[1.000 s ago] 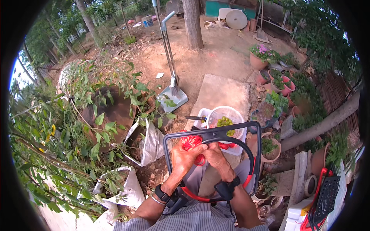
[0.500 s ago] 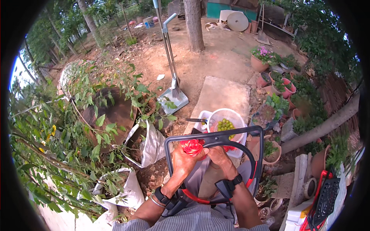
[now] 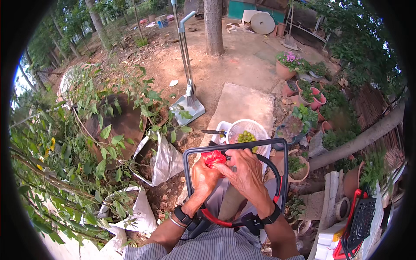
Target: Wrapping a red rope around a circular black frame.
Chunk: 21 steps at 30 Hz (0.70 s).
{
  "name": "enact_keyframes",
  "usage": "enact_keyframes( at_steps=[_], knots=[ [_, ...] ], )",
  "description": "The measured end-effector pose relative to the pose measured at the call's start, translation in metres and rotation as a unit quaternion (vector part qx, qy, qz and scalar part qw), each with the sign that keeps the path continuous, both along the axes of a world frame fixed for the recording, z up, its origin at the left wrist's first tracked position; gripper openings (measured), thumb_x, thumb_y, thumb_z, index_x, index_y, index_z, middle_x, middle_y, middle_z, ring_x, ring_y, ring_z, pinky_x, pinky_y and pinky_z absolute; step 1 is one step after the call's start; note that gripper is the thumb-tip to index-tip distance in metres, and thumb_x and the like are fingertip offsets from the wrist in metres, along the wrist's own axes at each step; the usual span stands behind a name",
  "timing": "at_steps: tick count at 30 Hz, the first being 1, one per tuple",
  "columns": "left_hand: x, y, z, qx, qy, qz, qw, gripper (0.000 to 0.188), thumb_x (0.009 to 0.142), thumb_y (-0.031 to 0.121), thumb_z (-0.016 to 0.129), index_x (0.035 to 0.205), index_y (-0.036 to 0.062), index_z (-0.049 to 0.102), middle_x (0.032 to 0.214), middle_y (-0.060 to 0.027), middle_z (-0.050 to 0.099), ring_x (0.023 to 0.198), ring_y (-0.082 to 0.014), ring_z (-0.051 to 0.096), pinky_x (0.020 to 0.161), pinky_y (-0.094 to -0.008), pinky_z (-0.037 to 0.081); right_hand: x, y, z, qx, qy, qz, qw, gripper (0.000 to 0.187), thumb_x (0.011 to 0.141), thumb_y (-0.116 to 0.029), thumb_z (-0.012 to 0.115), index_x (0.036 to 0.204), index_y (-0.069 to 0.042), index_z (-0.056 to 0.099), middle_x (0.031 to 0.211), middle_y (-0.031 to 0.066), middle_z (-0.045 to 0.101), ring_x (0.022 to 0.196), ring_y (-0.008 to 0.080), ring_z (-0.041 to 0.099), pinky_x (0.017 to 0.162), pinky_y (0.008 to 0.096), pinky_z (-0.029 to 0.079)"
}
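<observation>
My left hand [image 3: 206,178] is closed around a ball of shiny red ribbon-like strands [image 3: 213,158]. My right hand [image 3: 248,173] sits just to its right, thumb reaching toward the ball and fingers curled in; anything pinched there is too small to make out. A black tubular frame with a curved red-and-black bar [image 3: 281,173] surrounds both hands over my lap. Past its top bar stands a white perforated basket [image 3: 234,128] with green round fruits [image 3: 246,136]. A knife [image 3: 213,131] with a dark blade lies beside the basket, across a white tray [image 3: 222,126].
A long-handled broom and dustpan [image 3: 189,110] stand ahead on the dirt. White sacks [image 3: 167,160] and leafy plants crowd my left. Potted plants [image 3: 299,167] line the right, near a leaning trunk [image 3: 346,149]. A red-and-black rack [image 3: 362,221] lies at lower right.
My right hand has shifted back from the ball, its knuckles now raised and its fingers curled toward me. The left hand keeps hold of the red ball. The view has moved slightly.
</observation>
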State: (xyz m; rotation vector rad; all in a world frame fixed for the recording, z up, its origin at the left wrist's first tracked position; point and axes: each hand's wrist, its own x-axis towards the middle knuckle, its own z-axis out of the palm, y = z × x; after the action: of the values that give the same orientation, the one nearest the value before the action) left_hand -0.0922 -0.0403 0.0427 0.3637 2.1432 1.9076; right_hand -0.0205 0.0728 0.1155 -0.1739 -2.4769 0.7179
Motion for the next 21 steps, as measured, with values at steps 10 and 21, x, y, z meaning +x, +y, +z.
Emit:
enact_keyframes(
  at_steps=[10,21],
  knots=[
    [0.003,-0.002,0.011,-0.104,0.069,0.059,0.99,0.037,0.068,0.028,0.072,0.095,0.0045,0.063,0.079,-0.0194,0.067,0.077,-0.0367,0.066,0.066,-0.0434,0.049,-0.027,-0.002,-0.023,-0.045,-0.001,0.088,0.995,0.022,0.073,-0.021,0.064,0.073,-0.003,0.051,0.069,0.0161,0.059,0.061,0.0384,0.058,0.056,0.0486,0.044],
    [-0.002,0.0,0.004,-0.102,0.048,0.029,0.993,0.044,0.067,0.029,0.075,0.101,0.0039,0.062,0.084,-0.019,0.068,0.08,-0.0354,0.067,0.069,-0.0419,0.051,-0.026,0.001,-0.027,-0.032,0.011,0.097,0.995,0.018,0.075,-0.014,0.067,0.075,-0.002,0.053,0.066,0.015,0.055,0.061,0.0338,0.059,0.054,0.0409,0.044]
  ],
)
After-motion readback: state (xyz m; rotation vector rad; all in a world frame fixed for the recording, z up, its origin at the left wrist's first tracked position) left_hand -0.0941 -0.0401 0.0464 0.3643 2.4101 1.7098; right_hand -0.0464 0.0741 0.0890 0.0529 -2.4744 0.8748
